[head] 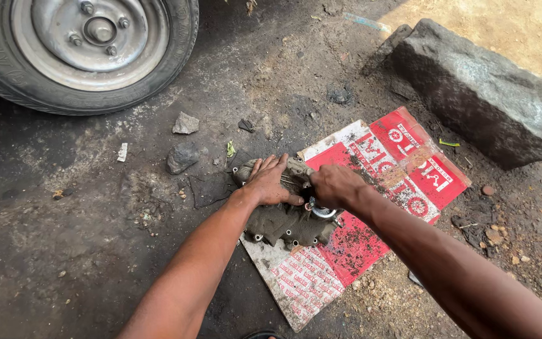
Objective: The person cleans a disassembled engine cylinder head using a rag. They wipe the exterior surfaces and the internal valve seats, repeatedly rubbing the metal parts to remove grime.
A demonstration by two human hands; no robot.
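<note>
Single view, head-mounted, so nothing is shared with a second camera. It looks steeply down and forward over the person's own forearms, which enter from the bottom edge and meet near frame centre at close range. Ground fills nearly the whole picture: dark oily dirt floor (83, 238), no horizon. Upper left corner cuts off a black tyre on a silver steel wheel (89, 37); upper right holds a rough grey stone block (478, 94), farther off. A red and white printed cardboard sheet (371, 207) sits centre-right, close.
</note>
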